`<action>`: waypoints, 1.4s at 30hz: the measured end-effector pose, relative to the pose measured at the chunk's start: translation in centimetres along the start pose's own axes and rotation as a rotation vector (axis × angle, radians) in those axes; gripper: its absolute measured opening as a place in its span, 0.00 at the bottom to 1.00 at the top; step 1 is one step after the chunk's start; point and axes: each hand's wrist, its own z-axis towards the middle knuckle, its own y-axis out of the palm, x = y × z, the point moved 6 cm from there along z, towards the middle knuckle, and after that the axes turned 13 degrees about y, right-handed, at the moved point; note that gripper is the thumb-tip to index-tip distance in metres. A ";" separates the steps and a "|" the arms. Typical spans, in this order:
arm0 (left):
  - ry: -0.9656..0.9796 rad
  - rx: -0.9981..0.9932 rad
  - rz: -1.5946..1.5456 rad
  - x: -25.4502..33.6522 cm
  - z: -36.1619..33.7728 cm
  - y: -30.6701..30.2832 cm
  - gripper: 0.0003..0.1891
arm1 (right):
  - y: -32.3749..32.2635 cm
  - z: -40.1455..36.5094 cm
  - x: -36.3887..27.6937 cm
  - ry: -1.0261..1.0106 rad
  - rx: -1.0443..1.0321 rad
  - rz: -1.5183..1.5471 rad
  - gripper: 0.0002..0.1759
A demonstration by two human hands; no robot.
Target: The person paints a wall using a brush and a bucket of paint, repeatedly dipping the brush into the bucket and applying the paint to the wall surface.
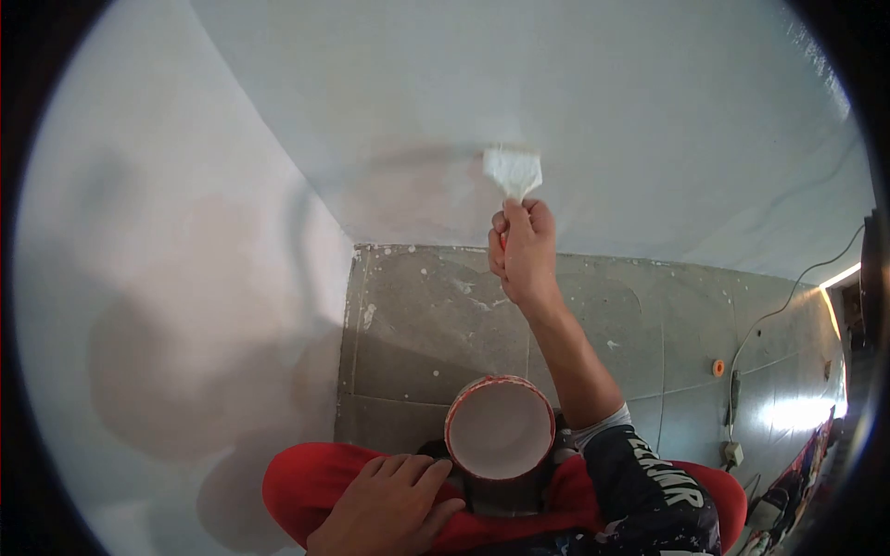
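Observation:
My right hand (526, 246) is stretched forward, fingers wrapped round the handle of a wide, flat paintbrush (513, 170). The brush is coated white, and a bit of red handle shows between the fingers. Its far edge meets the pale wall (630, 120) a little above the floor. My left hand (394, 505) lies flat on my red-trousered left leg (311, 477), fingers stretched and holding nothing. Between my legs stands a round bucket (448, 422) with a red, paint-smeared rim and smooth white paint (501, 431) inside.
A second wall (185, 278) rises at the left and meets the front wall in a corner. Grey floor tiles (445, 315) carry white spatters. At the right lie an orange roll (718, 368), a cable (788, 301) and a socket block (733, 453).

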 end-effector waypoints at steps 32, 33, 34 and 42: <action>0.151 0.007 -0.189 -0.4 0.8 -0.5 0.26 | 12.2 -7.6 -20.8 -0.324 -0.121 -0.103 0.07; 0.177 0.029 -0.171 -0.4 0.8 -0.4 0.26 | 12.3 -7.3 -21.2 -0.325 -0.116 -0.104 0.07; 0.202 0.050 -0.152 -0.4 0.7 -0.5 0.26 | 12.4 -7.2 -21.6 -0.348 -0.123 -0.118 0.07; 0.213 0.044 -0.184 -1.3 0.2 -0.3 0.26 | 1.9 0.1 -2.3 0.146 0.129 -0.036 0.10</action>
